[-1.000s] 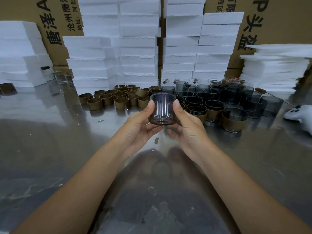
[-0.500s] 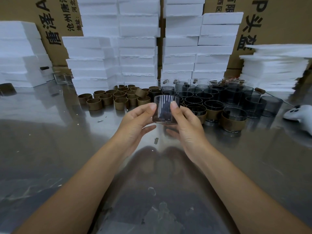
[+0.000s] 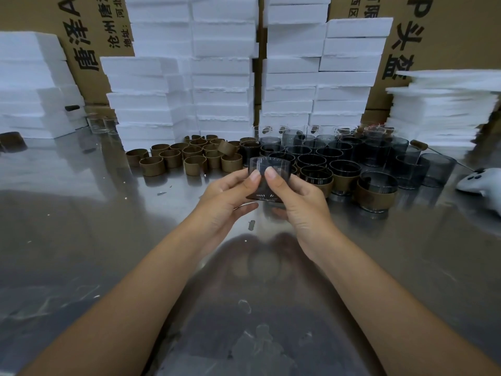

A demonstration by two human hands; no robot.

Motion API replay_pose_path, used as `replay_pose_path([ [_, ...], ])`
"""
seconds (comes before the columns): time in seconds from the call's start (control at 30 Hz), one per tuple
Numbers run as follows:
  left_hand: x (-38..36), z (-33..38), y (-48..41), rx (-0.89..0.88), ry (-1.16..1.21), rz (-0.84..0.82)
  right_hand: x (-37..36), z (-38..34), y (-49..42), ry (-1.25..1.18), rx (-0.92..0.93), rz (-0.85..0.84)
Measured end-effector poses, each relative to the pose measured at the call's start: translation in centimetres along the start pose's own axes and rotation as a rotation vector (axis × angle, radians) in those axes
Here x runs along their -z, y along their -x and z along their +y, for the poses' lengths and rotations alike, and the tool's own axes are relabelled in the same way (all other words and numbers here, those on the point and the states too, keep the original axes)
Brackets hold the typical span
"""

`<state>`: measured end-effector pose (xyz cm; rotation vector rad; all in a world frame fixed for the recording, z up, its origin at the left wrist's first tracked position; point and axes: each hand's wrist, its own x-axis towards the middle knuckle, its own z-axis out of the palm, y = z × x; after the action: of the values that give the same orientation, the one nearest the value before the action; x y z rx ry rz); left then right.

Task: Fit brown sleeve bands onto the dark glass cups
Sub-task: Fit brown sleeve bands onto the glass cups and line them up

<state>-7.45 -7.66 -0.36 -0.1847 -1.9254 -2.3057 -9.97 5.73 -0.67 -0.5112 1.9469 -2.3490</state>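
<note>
I hold one dark glass cup (image 3: 269, 166) upright above the steel table, with no band on it. My left hand (image 3: 229, 192) grips its left side, thumb on the near wall. My right hand (image 3: 296, 196) grips its right side, thumb beside the left thumb. Loose brown sleeve bands (image 3: 189, 156) lie in a cluster behind my left hand. Bare dark cups (image 3: 336, 150) crowd the table behind my right hand. In the front row stand cups with brown bands on them (image 3: 375, 195).
Stacks of white foam blocks (image 3: 222, 77) and cardboard boxes (image 3: 89, 44) wall off the back. More foam sheets (image 3: 444, 115) are piled at the right. A white controller (image 3: 481, 183) lies at the right edge. The shiny steel table (image 3: 108, 240) stretches toward me.
Both hands have lowered the cup a little toward the table. My thumbs have slid closer together on its near wall.
</note>
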Motion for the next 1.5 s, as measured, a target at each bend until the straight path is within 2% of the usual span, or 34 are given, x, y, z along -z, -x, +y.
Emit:
replay_pose_path([
  [0.23, 0.4, 0.1, -0.1, 0.051, 0.085, -0.059, 0.5, -0.6, 0.0, -0.168, -0.066, -0.075],
  [0.33, 0.4, 0.0, -0.2, 0.061, 0.111, -0.084, 0.5, -0.6, -0.1, -0.171, -0.079, -0.049],
  [0.43, 0.3, 0.0, -0.3, 0.07, 0.105, -0.09, 0.3, -0.2, -0.4, -0.07, -0.106, -0.023],
  [0.53, 0.3, -0.1, -0.3, 0.069, 0.066, -0.061, 0.0, 0.1, -0.4, 0.03, -0.105, 0.005],
  [0.73, 0.3, -0.4, -0.4, 0.014, -0.021, 0.102, -0.2, -0.1, -0.1, -0.005, -0.079, 0.059],
  [0.87, 0.0, -0.3, -0.2, 0.011, -0.014, 0.046, -0.4, 0.1, 0.0, 0.003, -0.016, 0.118],
  [1.13, 0.2, -0.5, -0.2, 0.011, 0.0, -0.022, -0.1, 0.1, 0.0, 0.021, 0.051, 0.062],
  [1.3, 0.4, -0.2, -0.3, 0.035, 0.075, -0.043, 0.2, -0.4, 0.0, -0.087, -0.007, 0.002],
  [1.5, 0.3, 0.0, -0.2, 0.04, 0.112, -0.061, 0.3, -0.4, -0.2, -0.166, -0.076, 0.005],
])
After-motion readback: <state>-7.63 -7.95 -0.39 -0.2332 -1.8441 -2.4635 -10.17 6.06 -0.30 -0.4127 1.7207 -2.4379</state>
